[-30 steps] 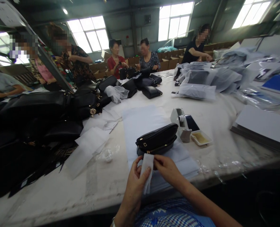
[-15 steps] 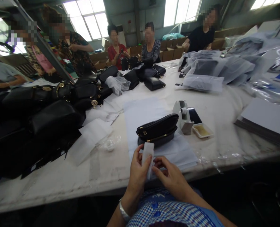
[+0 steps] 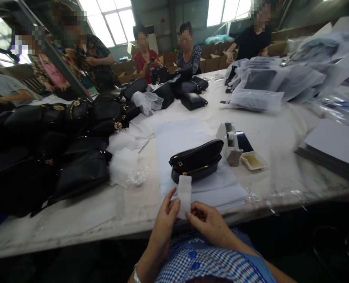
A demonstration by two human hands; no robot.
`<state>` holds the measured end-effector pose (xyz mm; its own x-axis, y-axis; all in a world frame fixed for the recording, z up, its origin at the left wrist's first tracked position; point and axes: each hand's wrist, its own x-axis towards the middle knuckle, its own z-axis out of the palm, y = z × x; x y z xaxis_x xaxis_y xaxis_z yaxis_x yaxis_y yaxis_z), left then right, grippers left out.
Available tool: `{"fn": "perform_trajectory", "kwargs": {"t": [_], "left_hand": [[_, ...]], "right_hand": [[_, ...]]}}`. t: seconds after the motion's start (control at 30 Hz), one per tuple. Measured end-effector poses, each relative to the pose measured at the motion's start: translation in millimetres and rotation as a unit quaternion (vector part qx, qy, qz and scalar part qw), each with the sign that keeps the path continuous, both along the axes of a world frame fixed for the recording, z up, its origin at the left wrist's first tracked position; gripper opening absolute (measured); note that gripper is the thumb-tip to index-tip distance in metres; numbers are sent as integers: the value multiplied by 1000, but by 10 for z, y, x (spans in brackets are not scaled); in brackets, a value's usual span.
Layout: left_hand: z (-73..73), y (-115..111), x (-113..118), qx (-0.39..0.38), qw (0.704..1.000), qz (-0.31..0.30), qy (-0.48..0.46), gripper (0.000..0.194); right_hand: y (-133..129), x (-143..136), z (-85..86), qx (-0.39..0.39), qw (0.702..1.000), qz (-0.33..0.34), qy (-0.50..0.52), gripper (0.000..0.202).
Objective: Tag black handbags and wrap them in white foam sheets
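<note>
A narrow white strip (image 3: pixel 185 193) stands upright between my hands at the table's front edge. My left hand (image 3: pixel 166 214) pinches its left side with thumb and fingers. On the right, my right hand (image 3: pixel 207 221) has curled fingers and its thumb at the strip's lower right edge. Just beyond the strip, a black zippered pouch (image 3: pixel 196 159) with gold fittings lies on white paper sheets (image 3: pixel 174 135). A tape dispenser (image 3: pixel 229 143) is to the right of the pouch, beside a small dish (image 3: pixel 253 161) with something yellowish in it.
Black bags (image 3: pixel 82 171) are heaped along the left side. Wrapped items (image 3: pixel 257 100) pile up at the back right, with a stack of grey-white sheets (image 3: pixel 336 143) nearer. Several people are across the table. Clear plastic (image 3: pixel 136 178) lies left of the paper.
My left hand has shifted down the strip, and more of the strip's upper part shows. My right thumb has moved to its lower edge. At the left, the front black bag lies differently.
</note>
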<state>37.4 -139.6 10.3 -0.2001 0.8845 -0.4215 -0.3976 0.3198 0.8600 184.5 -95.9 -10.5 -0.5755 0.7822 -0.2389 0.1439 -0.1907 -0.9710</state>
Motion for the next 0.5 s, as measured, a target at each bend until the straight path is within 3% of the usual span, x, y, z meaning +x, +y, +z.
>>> {"fn": "perform_trajectory", "kwargs": {"t": [0.13,0.2,0.27,0.33,0.4,0.43,0.5], "left_hand": [[-33,-139,-37,-1,1000,-5,-15,72],[-60,-132,-19,-3,1000,11,4,71],[-85,-98,5,-11,999,34,19,71],[-108,-63,26,-12,998,54,22,73],[-132,-40,41,-6,997,67,23,74],[-143,-32,47,-3,997,69,25,74],[-161,-18,55,1,997,71,25,74]], "right_hand": [[11,-16,92,47,998,21,-24,24],[98,82,213,125,989,56,-57,24],[294,295,353,229,966,49,-106,25],[617,602,469,333,926,-61,-166,24],[1046,925,526,412,853,-237,-215,22],[1281,1064,525,430,824,-284,-237,26],[1732,1258,467,407,807,-325,-277,29]]}}
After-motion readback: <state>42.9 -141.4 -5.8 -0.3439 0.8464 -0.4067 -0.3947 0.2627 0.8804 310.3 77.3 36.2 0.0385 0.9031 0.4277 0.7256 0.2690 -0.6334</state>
